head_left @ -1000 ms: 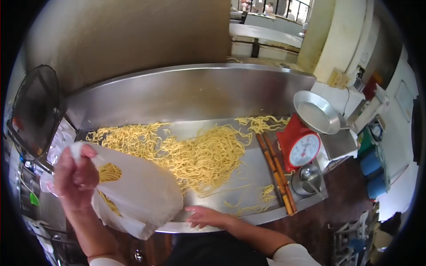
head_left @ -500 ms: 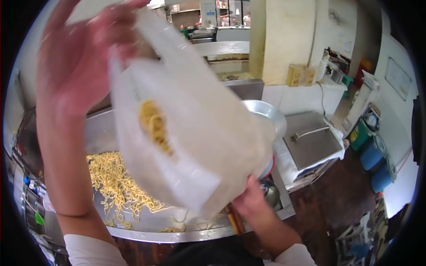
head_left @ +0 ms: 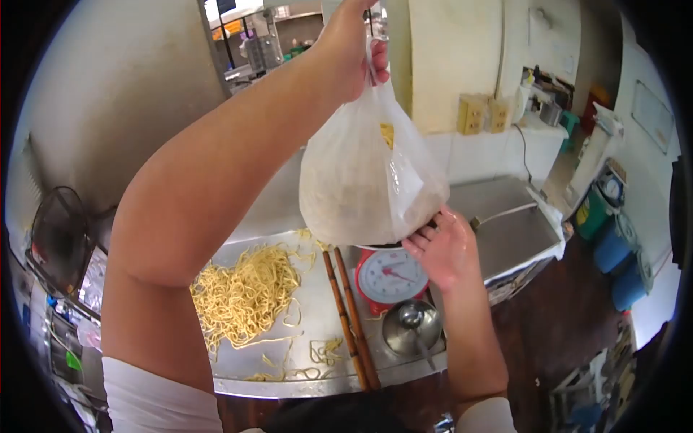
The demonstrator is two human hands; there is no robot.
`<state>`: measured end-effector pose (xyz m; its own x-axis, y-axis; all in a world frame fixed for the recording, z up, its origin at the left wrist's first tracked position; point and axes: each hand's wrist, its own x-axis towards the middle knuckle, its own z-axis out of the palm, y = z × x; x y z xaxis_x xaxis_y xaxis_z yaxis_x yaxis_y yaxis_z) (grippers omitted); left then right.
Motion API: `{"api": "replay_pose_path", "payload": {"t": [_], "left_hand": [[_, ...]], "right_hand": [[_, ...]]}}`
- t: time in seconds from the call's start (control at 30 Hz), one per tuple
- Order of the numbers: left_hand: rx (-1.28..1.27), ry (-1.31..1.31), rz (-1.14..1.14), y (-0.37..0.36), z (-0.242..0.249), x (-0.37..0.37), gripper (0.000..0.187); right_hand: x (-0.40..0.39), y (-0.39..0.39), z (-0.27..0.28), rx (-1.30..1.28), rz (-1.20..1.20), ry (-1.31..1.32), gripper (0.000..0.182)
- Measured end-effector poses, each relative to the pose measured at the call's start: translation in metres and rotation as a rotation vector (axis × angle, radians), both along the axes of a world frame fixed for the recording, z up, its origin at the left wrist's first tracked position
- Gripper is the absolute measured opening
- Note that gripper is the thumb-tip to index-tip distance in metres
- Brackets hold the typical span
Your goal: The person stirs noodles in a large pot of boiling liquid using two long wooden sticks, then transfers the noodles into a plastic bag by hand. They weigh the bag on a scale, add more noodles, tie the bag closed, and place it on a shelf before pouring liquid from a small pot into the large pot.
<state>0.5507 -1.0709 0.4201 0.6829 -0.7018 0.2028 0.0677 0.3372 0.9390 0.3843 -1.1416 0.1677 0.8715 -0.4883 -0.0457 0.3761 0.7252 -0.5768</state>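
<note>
My left hand [head_left: 372, 61] is raised at the top centre, its fingers closed round the gathered handles of a white plastic bag [head_left: 346, 184]. The bag hangs full and rounded, and a bit of yellow shows through near its top. At its lower right side is my right hand [head_left: 442, 249], fingers spread and fingertips right at the bag's bottom. Below the bag stands a red dial scale [head_left: 392, 278], its top partly hidden by the bag. A pile of yellow noodles [head_left: 249, 296] lies on the metal table [head_left: 278, 386] to the left.
Two long bamboo sticks [head_left: 350, 317] lie between the noodles and the scale. In front of the scale sits a metal bowl [head_left: 393, 335] with a ladle [head_left: 411, 317] in it. A steel lidded box [head_left: 505, 224] stands at the right. Blue bins [head_left: 610, 256] line the far right wall.
The bag has swung from close in front of the camera to upright over the scale. My left hand has moved right with it, and my right hand has risen, uncovering the scale.
</note>
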Motion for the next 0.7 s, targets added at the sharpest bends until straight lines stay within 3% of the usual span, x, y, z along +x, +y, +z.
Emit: {"api": "replay_pose_path", "payload": {"t": [0.1, 0.2, 0.33, 0.57, 0.63, 0.67, 0.7], "left_hand": [[0.007, -0.047, -0.141, -0.011, -0.011, 0.010, 0.061], [0.094, -0.051, -0.337, -0.017, -0.004, 0.010, 0.091], [0.255, -0.227, -0.395, -0.003, -0.006, 0.001, 0.097], [0.385, -0.189, -0.572, 0.013, -0.012, 0.015, 0.099], [0.286, -0.676, -0.329, 0.041, -0.026, -0.009, 0.083], [0.288, -0.670, -0.324, 0.039, -0.025, -0.001, 0.083], [0.473, -0.778, -0.232, 0.034, -0.021, 0.011, 0.071]], "right_hand": [[-0.011, 0.001, -0.002, -0.035, -0.001, -0.006, 0.056], [-0.016, 0.002, 0.004, -0.066, -0.069, 0.008, 0.050], [-0.021, 0.007, 0.002, -0.088, -0.097, 0.004, 0.055], [-0.022, 0.008, 0.003, -0.134, -0.109, -0.001, 0.070], [-0.024, 0.009, 0.003, -0.107, -0.108, -0.010, 0.071], [-0.025, 0.012, 0.004, -0.081, -0.114, -0.024, 0.071], [-0.025, 0.016, 0.005, -0.082, -0.108, -0.020, 0.071]]}}
